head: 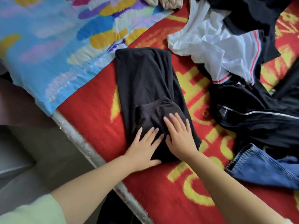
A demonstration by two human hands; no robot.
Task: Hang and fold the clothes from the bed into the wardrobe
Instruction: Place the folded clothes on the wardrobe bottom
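Note:
A black garment [145, 81], folded into a long strip, lies on the red and yellow blanket [97, 97] that covers the bed. My left hand [144, 146] and my right hand [179, 136] press flat on its near end, side by side, fingers straight and spread. To the right lie a white shirt with red and dark stripes [215, 44], a black jacket with a white zip [252, 110] and blue jeans [265, 167]. More dark clothes [252, 12] are heaped at the top right. The wardrobe is not in view.
A blue sheet with coloured patches [48, 46] covers the bed's left part. The bed's pale metal edge [84, 143] runs diagonally at the lower left, with grey floor [32, 159] beyond it. Beige fabric [169, 2] lies at the top.

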